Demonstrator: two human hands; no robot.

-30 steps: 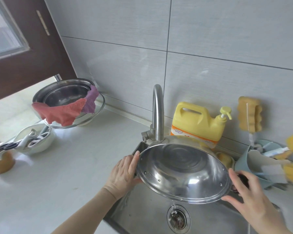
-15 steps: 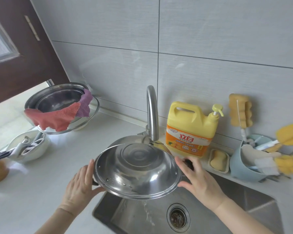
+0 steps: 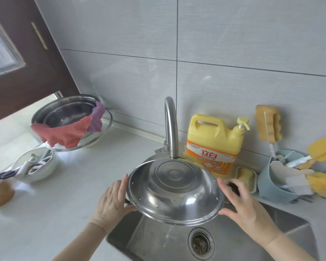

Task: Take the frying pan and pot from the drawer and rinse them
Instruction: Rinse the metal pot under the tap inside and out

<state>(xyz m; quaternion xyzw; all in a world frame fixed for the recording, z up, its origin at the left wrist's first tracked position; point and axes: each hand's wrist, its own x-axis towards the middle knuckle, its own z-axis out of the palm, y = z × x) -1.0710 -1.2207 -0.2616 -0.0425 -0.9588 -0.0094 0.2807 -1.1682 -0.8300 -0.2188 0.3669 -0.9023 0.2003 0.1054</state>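
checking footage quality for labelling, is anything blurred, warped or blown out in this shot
Head view: the wide lens bends the wall tile lines and the faucet. Motion blur smears the yellow brushes at the right edge and the objects at the far left. Daylight leaves the left countertop nearly blown out, with glare patches on the pot. The hands and the detergent jug look fairly sharp.

Pot held over sink, counter clutter on both sides.
Pot [image 3: 174,189] sat tilted over the sink [image 3: 282,240], in front of the faucet [image 3: 171,127], left hand [image 3: 112,202] on its left rim, right hand [image 3: 247,204] on its right side. Detergent jug [image 3: 215,146] stood behind the pot, right of the faucet; soap dish [image 3: 246,175] and utensil caddy [image 3: 273,185] further right. Basin with cloths [image 3: 68,121] lay on the counter [image 3: 51,213], far left.
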